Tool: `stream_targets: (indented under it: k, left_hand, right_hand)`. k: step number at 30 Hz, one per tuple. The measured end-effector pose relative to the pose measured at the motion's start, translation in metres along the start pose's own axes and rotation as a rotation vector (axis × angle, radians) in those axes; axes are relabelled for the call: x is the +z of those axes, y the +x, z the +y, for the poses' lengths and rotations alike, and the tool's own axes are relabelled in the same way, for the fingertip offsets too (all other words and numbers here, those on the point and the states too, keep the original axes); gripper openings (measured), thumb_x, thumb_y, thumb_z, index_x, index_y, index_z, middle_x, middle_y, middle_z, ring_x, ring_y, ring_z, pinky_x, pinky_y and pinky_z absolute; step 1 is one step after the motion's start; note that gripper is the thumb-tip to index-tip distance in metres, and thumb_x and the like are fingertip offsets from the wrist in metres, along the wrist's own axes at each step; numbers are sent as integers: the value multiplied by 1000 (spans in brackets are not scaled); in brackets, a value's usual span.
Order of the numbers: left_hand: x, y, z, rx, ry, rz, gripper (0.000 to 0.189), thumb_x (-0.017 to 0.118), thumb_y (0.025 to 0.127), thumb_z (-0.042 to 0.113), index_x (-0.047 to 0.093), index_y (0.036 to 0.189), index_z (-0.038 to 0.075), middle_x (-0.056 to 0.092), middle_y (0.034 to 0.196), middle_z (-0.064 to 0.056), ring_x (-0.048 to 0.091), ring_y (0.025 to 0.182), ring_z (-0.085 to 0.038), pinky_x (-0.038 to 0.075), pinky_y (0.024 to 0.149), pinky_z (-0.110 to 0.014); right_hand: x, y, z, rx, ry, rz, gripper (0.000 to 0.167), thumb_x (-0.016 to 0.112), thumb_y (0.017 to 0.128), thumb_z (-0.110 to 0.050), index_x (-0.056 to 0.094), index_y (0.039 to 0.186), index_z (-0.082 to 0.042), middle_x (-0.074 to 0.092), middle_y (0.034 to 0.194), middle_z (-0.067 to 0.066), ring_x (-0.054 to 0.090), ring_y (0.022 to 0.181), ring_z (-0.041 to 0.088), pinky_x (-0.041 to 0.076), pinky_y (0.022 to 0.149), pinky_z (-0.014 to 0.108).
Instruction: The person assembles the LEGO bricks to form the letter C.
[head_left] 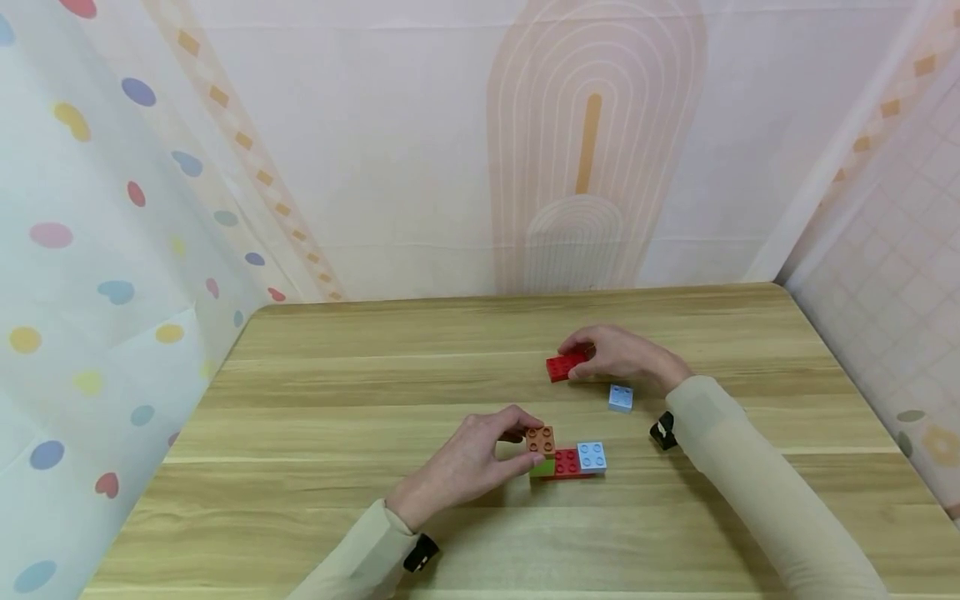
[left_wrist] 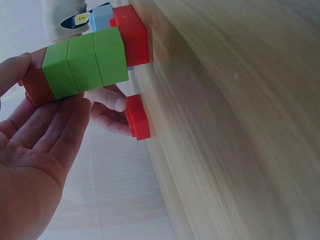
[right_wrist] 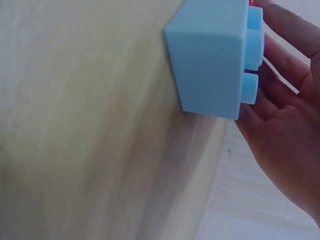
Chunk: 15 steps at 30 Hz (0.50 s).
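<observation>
Beige sleeves (head_left: pixel 772 492) extend in from the near side over the wooden table (head_left: pixel 315 417), each with a small black device (head_left: pixel 422 552) at the wrist. At the left, the left hand (head_left: pixel 468 458) has thumb and index finger parted by just the width of the brown brick (head_left: pixel 540 442) they pinch; its other fingers extend loosely beside the stack. Under that brick, three green bricks (left_wrist: pixel 85 64) stand on the left end of a long red brick (head_left: pixel 567 462), whose right end carries a light blue brick (head_left: pixel 592 457). Farther off and to the right, the right hand (head_left: pixel 618 352) curls thumb and fingers around a separate red brick (head_left: pixel 561 367); whether that one touches the tabletop, I cannot tell. A loose pale-blue brick (head_left: pixel 620 398) sits on the wood, just on the near side of the right hand.
</observation>
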<state>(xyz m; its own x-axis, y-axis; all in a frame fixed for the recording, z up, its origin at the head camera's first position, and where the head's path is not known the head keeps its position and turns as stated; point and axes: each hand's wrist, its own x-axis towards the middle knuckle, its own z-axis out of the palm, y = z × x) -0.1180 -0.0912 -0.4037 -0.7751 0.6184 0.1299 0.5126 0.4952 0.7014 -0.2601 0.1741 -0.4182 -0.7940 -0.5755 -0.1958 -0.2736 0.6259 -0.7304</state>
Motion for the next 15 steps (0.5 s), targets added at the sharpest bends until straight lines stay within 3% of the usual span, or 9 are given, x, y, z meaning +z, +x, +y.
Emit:
stream_targets:
  k: [10,15]
  left_hand:
    - [1,2,0,-1,7,5,31,67,96,30,62,123,14,69,115,5,64,103,-9,53,90,-26]
    - [1,2,-1,-1,-9,9,31,68,96,30,62,122,14,69,114,5,65,103,-9,53,90,-26]
  right_hand:
    - [3,5,-1,-76,-177,16,35,75,89,-14,65,122,-8,63,119,5,56,107,21,46,97,43]
    - [3,1,-7,-61,-186,26,35,73,90,-16,64,122,-6,63,117,5,57,104,21,48,94,42]
